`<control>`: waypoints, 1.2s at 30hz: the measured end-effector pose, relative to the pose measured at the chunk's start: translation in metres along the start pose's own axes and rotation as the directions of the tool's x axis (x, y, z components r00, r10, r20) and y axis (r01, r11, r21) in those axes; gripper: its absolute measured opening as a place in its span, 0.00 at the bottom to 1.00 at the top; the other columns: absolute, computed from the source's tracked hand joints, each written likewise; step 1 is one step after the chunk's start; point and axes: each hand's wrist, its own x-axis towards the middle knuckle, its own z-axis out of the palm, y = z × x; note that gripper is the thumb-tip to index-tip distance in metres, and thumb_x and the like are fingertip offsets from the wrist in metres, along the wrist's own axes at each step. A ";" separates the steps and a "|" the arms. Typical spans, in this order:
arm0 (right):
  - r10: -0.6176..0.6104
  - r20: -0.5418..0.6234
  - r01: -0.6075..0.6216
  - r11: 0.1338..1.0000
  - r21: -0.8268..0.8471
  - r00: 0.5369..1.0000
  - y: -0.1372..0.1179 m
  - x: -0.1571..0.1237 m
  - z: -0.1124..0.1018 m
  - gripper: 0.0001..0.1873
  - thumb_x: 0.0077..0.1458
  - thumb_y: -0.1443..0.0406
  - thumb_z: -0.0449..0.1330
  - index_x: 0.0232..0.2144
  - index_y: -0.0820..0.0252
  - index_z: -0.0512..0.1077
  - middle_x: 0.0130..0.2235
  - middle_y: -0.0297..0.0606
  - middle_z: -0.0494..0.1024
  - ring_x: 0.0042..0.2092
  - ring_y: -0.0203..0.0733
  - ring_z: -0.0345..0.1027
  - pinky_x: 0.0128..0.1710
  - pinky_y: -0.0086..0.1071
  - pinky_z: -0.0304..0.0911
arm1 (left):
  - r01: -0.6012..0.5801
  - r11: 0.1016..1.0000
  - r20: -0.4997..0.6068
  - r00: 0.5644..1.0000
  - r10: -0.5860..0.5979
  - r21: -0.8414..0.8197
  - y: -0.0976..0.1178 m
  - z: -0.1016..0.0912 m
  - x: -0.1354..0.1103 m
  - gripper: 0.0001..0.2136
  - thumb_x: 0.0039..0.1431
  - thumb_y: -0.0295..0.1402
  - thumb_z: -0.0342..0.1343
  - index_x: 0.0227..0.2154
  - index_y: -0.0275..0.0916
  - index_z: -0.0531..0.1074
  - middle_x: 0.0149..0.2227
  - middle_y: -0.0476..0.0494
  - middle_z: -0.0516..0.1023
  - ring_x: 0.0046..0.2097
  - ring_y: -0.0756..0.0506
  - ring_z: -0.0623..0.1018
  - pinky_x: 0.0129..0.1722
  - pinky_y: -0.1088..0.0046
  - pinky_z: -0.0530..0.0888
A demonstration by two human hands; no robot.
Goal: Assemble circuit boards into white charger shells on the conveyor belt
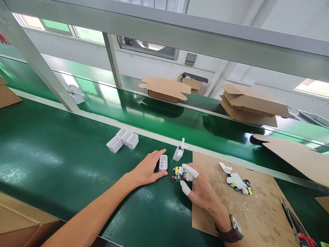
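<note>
My left hand (146, 168) rests on the green bench with thumb and fingers spread around a small white plastic case (163, 162). The case stands open side up, with slots in its floor. My right hand (203, 192), with white finger cots on thumb and forefinger, pinches a small circuit board assembly (179, 174) that has a white block and yellow parts. Just beyond, another white case (178, 153) has parts inside and a white piece sticking up. Several bare white cases (114, 143) sit in a group to the left.
A stained cardboard sheet (216, 219) lies on the right, bearing more circuit board assemblies (238, 183). Tweezers (288, 211) and a red-handled tool (305, 239) lie at its right edge. Flattened cardboard boxes (254, 103) rest beyond the metal frame (164, 25). A carton (23, 223) stands lower left.
</note>
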 end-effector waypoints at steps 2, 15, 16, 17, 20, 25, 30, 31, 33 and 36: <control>-0.067 -0.130 0.061 0.997 -0.053 0.989 -0.002 0.000 0.003 0.30 0.61 0.71 0.58 0.63 0.48 0.61 0.54 0.43 0.75 0.55 0.52 0.72 0.55 0.52 0.73 | -0.026 0.999 -0.008 1.000 0.026 -0.040 -0.001 0.004 0.000 0.38 0.60 0.37 0.64 0.69 0.47 0.52 0.62 0.37 0.70 0.61 0.35 0.74 0.61 0.51 0.73; -0.246 -0.312 0.198 0.964 -0.178 0.918 -0.008 -0.007 0.025 0.38 0.61 0.74 0.60 0.69 0.50 0.56 0.54 0.47 0.78 0.55 0.53 0.75 0.53 0.51 0.77 | -0.404 0.913 -0.233 0.884 0.405 0.056 0.005 0.017 0.001 0.34 0.67 0.29 0.56 0.71 0.47 0.47 0.60 0.34 0.71 0.60 0.36 0.73 0.60 0.51 0.74; -0.255 -0.320 0.206 0.962 -0.179 0.913 -0.008 -0.007 0.025 0.37 0.62 0.74 0.60 0.69 0.51 0.56 0.54 0.47 0.78 0.54 0.53 0.75 0.52 0.50 0.77 | -0.419 0.905 -0.242 0.873 0.424 0.075 0.004 0.018 0.001 0.34 0.67 0.29 0.56 0.71 0.46 0.47 0.60 0.33 0.71 0.60 0.36 0.73 0.59 0.50 0.75; -0.262 -0.327 0.211 0.960 -0.182 0.908 -0.008 -0.007 0.026 0.36 0.62 0.74 0.60 0.69 0.52 0.57 0.53 0.47 0.78 0.54 0.53 0.76 0.52 0.50 0.78 | -0.435 0.896 -0.249 0.861 0.444 0.093 0.004 0.018 0.001 0.34 0.67 0.29 0.56 0.71 0.45 0.47 0.59 0.32 0.71 0.60 0.36 0.73 0.59 0.50 0.75; -0.275 -0.333 0.221 0.956 -0.192 0.902 -0.007 -0.007 0.026 0.36 0.61 0.74 0.60 0.68 0.53 0.58 0.53 0.48 0.78 0.53 0.53 0.76 0.51 0.50 0.78 | -0.465 0.876 -0.250 0.839 0.483 0.130 0.003 0.019 0.001 0.33 0.67 0.27 0.55 0.71 0.42 0.48 0.60 0.31 0.71 0.61 0.35 0.72 0.59 0.49 0.75; -0.289 -0.310 0.237 0.952 -0.194 0.906 -0.004 -0.008 0.028 0.38 0.60 0.76 0.61 0.69 0.56 0.58 0.53 0.49 0.77 0.54 0.54 0.74 0.52 0.51 0.77 | -0.476 0.868 -0.227 0.838 0.496 0.140 0.005 0.019 0.001 0.34 0.66 0.25 0.55 0.70 0.41 0.48 0.60 0.30 0.71 0.60 0.36 0.72 0.59 0.50 0.75; -0.284 -0.305 0.233 0.953 -0.193 0.909 -0.002 -0.009 0.029 0.38 0.59 0.76 0.62 0.69 0.56 0.58 0.53 0.49 0.77 0.54 0.54 0.74 0.52 0.52 0.76 | -0.484 0.860 -0.249 0.824 0.509 0.159 0.007 0.018 0.002 0.33 0.67 0.26 0.55 0.71 0.41 0.48 0.58 0.30 0.72 0.59 0.35 0.74 0.57 0.49 0.76; -0.283 -0.306 0.231 0.953 -0.197 0.909 -0.002 -0.008 0.029 0.38 0.59 0.76 0.61 0.69 0.56 0.58 0.53 0.49 0.77 0.54 0.53 0.74 0.52 0.52 0.76 | -0.485 0.859 -0.253 0.821 0.511 0.163 0.008 0.018 0.002 0.33 0.67 0.26 0.55 0.71 0.41 0.48 0.58 0.30 0.72 0.59 0.35 0.74 0.57 0.49 0.76; -0.284 -0.310 0.227 0.952 -0.206 0.907 -0.004 -0.007 0.028 0.37 0.60 0.75 0.61 0.69 0.55 0.58 0.53 0.49 0.77 0.54 0.53 0.74 0.52 0.52 0.76 | -0.486 0.858 -0.249 0.821 0.514 0.168 0.008 0.018 0.003 0.33 0.66 0.26 0.55 0.71 0.41 0.48 0.58 0.30 0.73 0.58 0.35 0.74 0.56 0.50 0.77; -0.295 -0.308 0.235 0.947 -0.219 0.904 -0.008 -0.004 0.025 0.36 0.61 0.74 0.61 0.68 0.56 0.58 0.52 0.49 0.78 0.53 0.53 0.74 0.51 0.51 0.77 | -0.481 0.860 -0.238 0.827 0.509 0.169 0.008 0.018 0.002 0.34 0.66 0.25 0.55 0.70 0.41 0.49 0.57 0.31 0.73 0.58 0.36 0.74 0.56 0.51 0.77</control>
